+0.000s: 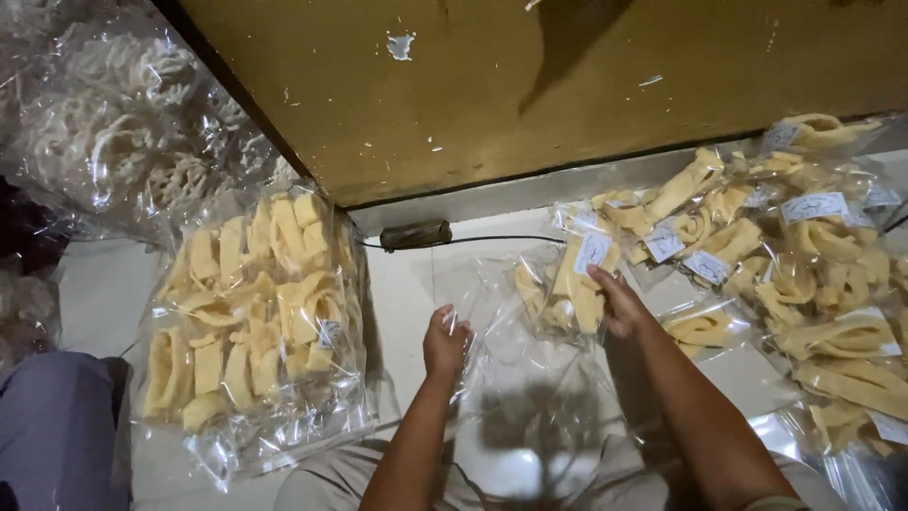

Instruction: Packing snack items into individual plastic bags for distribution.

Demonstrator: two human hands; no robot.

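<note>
At about five o'clock on the pale floor [104, 284], the left hand [445, 343] pinches the rim of a large clear bag [530, 416], mouth apparently gaping, while the right hand [619, 303] clasps a small packet of yellow crackers [567, 289] just above it.

A worn mustard-yellow wooden panel [567, 85], chipped in pale spots, rose above a pale tiled floor [104, 284]. A dark shadow streaked across its upper part. A black cable [511, 238] ran along the base of the panel, threaded through a dark cylindrical piece [416, 235]. Light was dim and warm.
</note>
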